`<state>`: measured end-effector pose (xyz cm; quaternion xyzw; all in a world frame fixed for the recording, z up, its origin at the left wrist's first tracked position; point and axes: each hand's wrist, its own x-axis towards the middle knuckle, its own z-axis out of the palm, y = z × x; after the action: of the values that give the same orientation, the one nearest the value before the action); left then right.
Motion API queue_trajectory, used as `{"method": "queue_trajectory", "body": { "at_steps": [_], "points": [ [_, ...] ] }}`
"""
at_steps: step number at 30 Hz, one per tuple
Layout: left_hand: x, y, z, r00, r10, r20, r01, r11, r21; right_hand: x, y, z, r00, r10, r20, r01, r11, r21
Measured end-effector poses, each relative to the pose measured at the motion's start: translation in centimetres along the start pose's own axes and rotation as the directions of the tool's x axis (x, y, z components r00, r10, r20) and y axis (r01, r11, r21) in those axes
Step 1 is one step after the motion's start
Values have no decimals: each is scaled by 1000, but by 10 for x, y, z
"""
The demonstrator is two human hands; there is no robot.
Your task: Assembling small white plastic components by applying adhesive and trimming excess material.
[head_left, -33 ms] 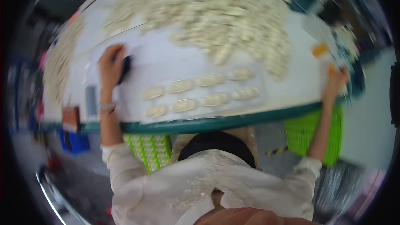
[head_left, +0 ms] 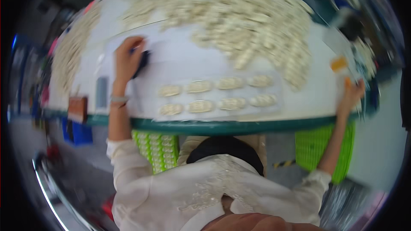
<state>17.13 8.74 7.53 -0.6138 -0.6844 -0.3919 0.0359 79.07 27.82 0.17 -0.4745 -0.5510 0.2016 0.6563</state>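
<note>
Currently, left hand [head_left: 128,60]: upper left, beside dark object [head_left: 143,63]; grip closure unclear.
Right hand [head_left: 352,96]: far right, orange piece [head_left: 347,82] at fingertips; grip closure unclear.
Pale pieces [head_left: 199,86]: centre, two rows.
Change: viewpoint shifted; layout unaffected.

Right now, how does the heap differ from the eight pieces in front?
The heap is jumbled and overlapping; the eight pieces sit apart in two rows of four. The heap spreads wide, farther back; the eight pieces fill a smaller, nearer patch. Both look pale cream.
</note>
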Motion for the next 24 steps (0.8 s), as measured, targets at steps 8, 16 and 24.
{"method": "queue_trajectory", "body": {
  "at_steps": [8,16,24],
  "points": [
    [-7,13,-52,983,-38,-181,58,993,106,-1,-19,20,993,-9,119,29,986,-164],
    [-84,9,-65,847,-526,76,494,831,255,-39,-74,34,866,-485,-121,381,797,-469],
    [-125,2,-76,782,-623,18,569,702,-430,-99,-188,136,603,-617,506,661,742,116]
  ]
}}
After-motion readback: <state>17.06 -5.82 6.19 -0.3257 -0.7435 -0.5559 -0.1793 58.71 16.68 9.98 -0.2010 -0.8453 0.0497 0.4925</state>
